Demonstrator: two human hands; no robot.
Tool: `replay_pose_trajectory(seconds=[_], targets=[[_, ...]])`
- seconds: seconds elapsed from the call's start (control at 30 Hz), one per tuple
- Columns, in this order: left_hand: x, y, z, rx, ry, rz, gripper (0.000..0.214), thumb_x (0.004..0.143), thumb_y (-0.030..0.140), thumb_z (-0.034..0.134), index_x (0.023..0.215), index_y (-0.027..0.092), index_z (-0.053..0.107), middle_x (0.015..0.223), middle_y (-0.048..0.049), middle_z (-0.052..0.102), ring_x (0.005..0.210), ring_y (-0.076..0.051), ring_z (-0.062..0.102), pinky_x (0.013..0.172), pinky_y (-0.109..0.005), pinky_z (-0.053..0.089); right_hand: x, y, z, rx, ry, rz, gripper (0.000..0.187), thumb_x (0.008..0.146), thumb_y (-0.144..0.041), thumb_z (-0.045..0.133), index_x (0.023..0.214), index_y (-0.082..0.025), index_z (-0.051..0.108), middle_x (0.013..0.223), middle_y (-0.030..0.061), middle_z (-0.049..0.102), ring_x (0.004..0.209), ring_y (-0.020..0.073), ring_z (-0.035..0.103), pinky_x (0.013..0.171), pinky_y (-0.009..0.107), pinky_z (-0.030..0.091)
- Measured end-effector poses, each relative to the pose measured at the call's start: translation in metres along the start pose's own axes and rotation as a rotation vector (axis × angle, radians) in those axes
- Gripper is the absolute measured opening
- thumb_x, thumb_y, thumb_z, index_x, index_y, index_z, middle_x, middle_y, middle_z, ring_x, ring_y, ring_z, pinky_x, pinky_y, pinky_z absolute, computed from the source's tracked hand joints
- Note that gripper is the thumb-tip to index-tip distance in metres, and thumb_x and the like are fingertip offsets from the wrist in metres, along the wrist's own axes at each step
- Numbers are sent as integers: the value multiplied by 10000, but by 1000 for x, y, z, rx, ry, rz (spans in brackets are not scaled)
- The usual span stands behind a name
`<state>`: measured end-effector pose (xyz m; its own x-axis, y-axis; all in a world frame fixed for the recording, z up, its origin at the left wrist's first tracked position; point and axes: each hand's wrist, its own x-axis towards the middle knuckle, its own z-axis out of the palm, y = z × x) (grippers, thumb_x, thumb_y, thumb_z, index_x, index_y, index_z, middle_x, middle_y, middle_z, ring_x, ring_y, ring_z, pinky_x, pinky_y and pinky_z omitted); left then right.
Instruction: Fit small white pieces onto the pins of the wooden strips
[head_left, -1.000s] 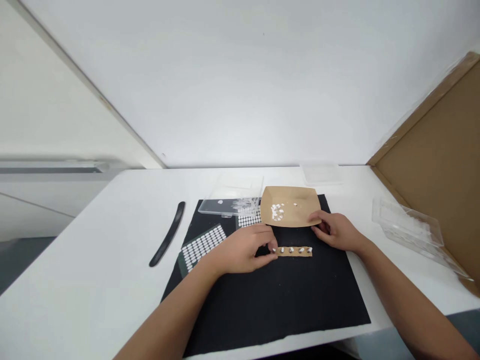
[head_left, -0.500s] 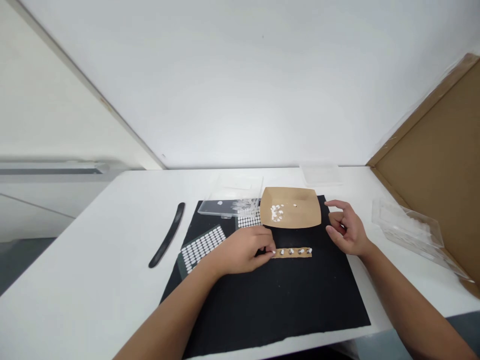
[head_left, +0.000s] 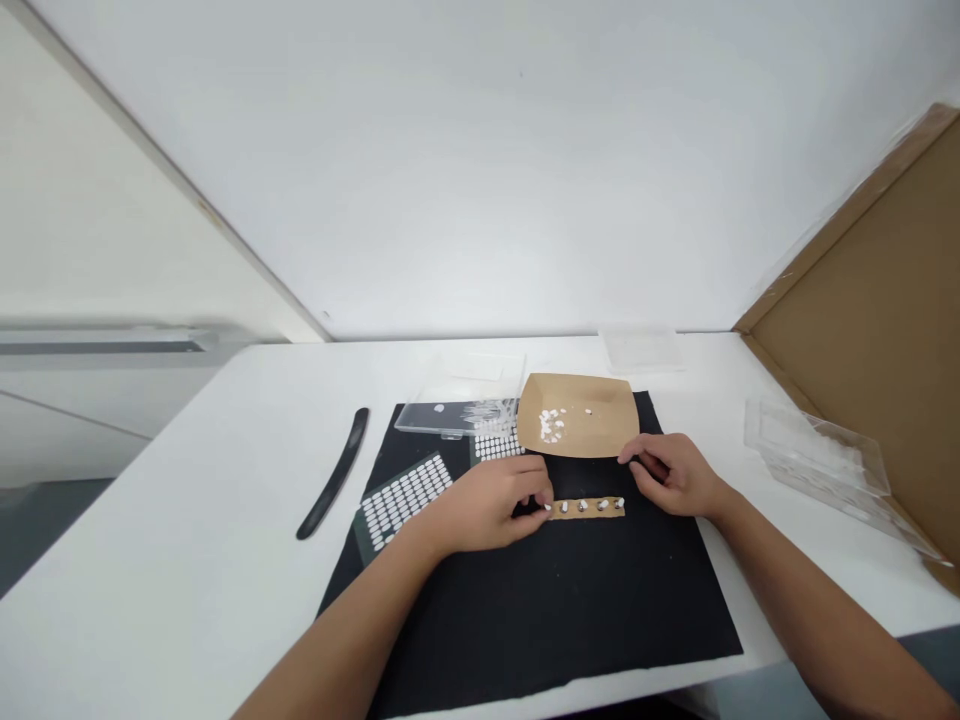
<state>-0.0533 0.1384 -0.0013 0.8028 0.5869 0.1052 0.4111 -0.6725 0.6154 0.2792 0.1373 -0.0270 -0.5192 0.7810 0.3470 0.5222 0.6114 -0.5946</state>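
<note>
Fingers (head_left: 531,478) of the left hand (head_left: 491,505) make a narrow pinch on a small white piece (head_left: 547,508) at the left end of a cardboard strip (head_left: 573,509), which lies on the black mat (head_left: 555,610) with other white pieces (head_left: 583,506) ranged rightward. Just beyond sits a brown paper tray (head_left: 592,438) of white bits (head_left: 551,425), the right hand (head_left: 673,477) loosely curled by its near right corner, holding what, if anything, I can't tell. Farther left lie white-oval sheets (head_left: 409,497), a clear plastic case (head_left: 421,426) and a curved black nail file (head_left: 335,475).
</note>
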Motion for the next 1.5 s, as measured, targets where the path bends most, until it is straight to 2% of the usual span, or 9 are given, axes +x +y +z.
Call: replay_pose_trajectory(seconds=[0.1, 0.2, 0.43, 0.6, 0.77, 0.9, 1.03, 1.33, 1.5], targets=[[-1, -2, 0, -5, -4, -9, 103, 894, 140, 653, 966, 193, 705, 946, -34, 683, 763, -141, 653, 680, -234, 500, -2, -2, -4, 50, 0, -14, 165, 756, -114, 566, 851, -233, 630, 541, -95, 422, 477, 96, 383, 545, 252, 315], [-1, -3, 0, -9, -8, 10, 84, 916, 154, 651, 951, 192, 718, 944, -40, 688, 759, -142, 656, 680, -236, 502, -2, -6, -6, 74, -66, -11, 160, 698, -119, 540, 795, -242, 573, 537, -91, 377, 475, 104, 353, 541, 266, 295], [0, -5, 0, -45, -10, 0, 135, 1004, 229, 634, 926, 194, 739, 919, -47, 718, 807, -156, 693, 733, -242, 514, -1, -17, -4, 94, -228, 19, 269, 745, -151, 559, 991, -245, 610, 555, -104, 420, 475, 107, 390, 554, 264, 306], [1, -6, 1, -78, -3, -35, 86, 955, 232, 709, 897, 201, 765, 871, -30, 722, 788, -154, 683, 726, -244, 509, 2, -21, -4, 88, -297, 30, 311, 805, -194, 607, 1113, -237, 633, 579, -107, 461, 484, 99, 426, 559, 254, 321], [1, -9, 1, -145, -10, -34, 49, 918, 212, 741, 893, 196, 780, 845, -32, 726, 800, -157, 685, 754, -253, 522, 5, -27, -4, 56, -384, 53, 211, 836, -257, 686, 1045, -233, 680, 600, -88, 498, 519, 100, 476, 573, 248, 344], [2, -10, 1, -166, -12, -48, 64, 928, 241, 750, 903, 197, 789, 843, -30, 730, 768, -148, 683, 716, -245, 512, 6, -28, -3, 50, -417, 79, 334, 815, -283, 745, 1138, -233, 676, 631, -89, 543, 545, 106, 505, 596, 249, 363], [2, -11, 2, -187, -2, -55, 104, 939, 286, 755, 902, 197, 794, 849, -35, 732, 763, -147, 679, 707, -247, 505, 7, -27, -2, 22, -431, 103, 349, 809, -390, 823, 1099, -240, 699, 643, -84, 551, 577, 111, 536, 607, 249, 368], [3, -11, 4, -200, 23, -27, 169, 973, 325, 725, 894, 187, 783, 878, -61, 754, 824, -170, 699, 771, -279, 533, 7, -19, 3, 13, -438, 158, 330, 924, -539, 786, 1082, -255, 732, 668, -63, 597, 622, 125, 556, 623, 251, 348], [2, -11, 4, -186, -19, -40, 118, 948, 283, 743, 893, 185, 780, 870, -44, 749, 785, -151, 691, 731, -253, 513, 7, -19, 3, 32, -454, 192, 289, 923, -497, 801, 1058, -253, 726, 674, -74, 577, 617, 114, 536, 634, 244, 356]])
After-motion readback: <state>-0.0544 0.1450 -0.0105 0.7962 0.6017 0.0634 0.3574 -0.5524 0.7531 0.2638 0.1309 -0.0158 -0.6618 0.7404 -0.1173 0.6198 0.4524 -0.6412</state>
